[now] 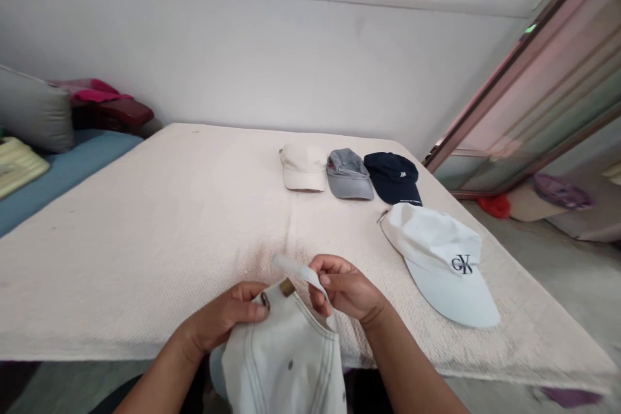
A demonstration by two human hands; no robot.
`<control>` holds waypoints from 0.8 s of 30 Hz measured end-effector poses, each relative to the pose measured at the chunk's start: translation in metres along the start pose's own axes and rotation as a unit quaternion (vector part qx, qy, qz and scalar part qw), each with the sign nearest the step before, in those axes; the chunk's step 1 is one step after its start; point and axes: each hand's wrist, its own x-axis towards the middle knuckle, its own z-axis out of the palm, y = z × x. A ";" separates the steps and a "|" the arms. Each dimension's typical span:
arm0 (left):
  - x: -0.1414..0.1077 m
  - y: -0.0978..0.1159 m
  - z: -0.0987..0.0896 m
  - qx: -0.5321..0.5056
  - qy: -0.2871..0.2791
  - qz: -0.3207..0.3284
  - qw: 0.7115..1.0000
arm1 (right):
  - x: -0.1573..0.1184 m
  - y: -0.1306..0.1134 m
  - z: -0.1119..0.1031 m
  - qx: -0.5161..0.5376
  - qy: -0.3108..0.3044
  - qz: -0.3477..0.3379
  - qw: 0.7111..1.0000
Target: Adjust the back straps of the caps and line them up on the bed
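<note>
A pale baseball cap (pixel 286 362) is held at the table's front edge, its back opening turned upward. My left hand (pixel 233 310) is closed on the cap's rim, the thumb beside a dark metal buckle (pixel 265 301). A brass-coloured metal end piece (pixel 287 288) sits on the rim near it. My right hand (pixel 347 288) pinches the cap's loose white strap (pixel 295 266), whose free end points up and left, out of the buckle. Most of the brim is hidden behind the crown and below the view.
On the cloth-covered table (pixel 145 226) lie a white cap (pixel 431 239) with dark letters at right, and a cream cap (pixel 303 165), a grey cap (pixel 347 171) and a navy cap (pixel 392 174) in a row. A grey cushion (pixel 36 107) lies at far left.
</note>
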 end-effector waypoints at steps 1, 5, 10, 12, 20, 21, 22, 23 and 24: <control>0.003 -0.001 0.002 0.002 -0.007 0.000 1.000 | 0.001 0.000 -0.001 0.003 0.003 0.000 1.000; 0.010 -0.001 0.006 0.003 0.045 0.051 0.998 | 0.006 0.002 -0.002 0.015 0.048 -0.014 0.999; 0.013 -0.001 0.003 0.008 0.121 0.081 0.989 | 0.009 -0.002 -0.005 -0.013 0.095 -0.038 0.995; 0.013 -0.001 0.003 0.006 0.122 0.090 0.988 | 0.008 -0.005 -0.007 -0.023 0.110 -0.047 0.993; 0.012 -0.001 0.006 0.036 0.119 0.091 0.988 | 0.012 -0.011 -0.001 -0.071 0.110 -0.003 0.991; 0.013 -0.001 0.006 0.036 0.119 0.092 0.988 | 0.014 -0.010 0.000 -0.085 0.109 0.005 0.990; 0.013 -0.001 0.007 0.034 0.120 0.095 0.988 | 0.016 -0.009 0.002 -0.097 0.109 0.012 0.989; 0.014 -0.001 0.008 0.031 0.123 0.098 0.987 | 0.017 -0.009 0.003 -0.105 0.109 0.017 0.988; 0.014 -0.001 0.008 0.030 0.128 0.102 0.986 | 0.018 -0.008 0.004 -0.109 0.110 0.019 0.988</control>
